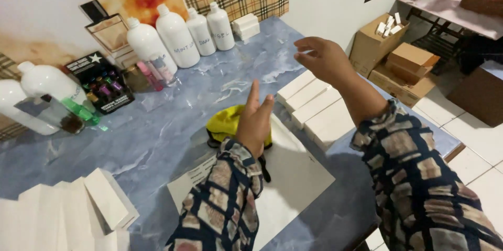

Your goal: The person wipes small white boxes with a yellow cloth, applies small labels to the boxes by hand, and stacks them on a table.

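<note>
On the table [173, 125], bottles [178, 36] stand along the far wall. A cloth [225, 121] lies mid-table, with a sheet [293, 177] near it. Boxes [314, 107] lie in a row right of the cloth. The left hand [255, 120] is above the cloth, the right hand [325, 58] above the boxes. Folded cartons [68, 214] sit near left.

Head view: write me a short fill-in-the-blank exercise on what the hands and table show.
1. The left hand hovers, fingers spread, above a ____ cloth.
2. The right hand is raised over a row of long ____ boxes.
3. Both hands hold ____.
4. Four white bottles stand near the ____.

Missing words: yellow; white; nothing; wall
</note>
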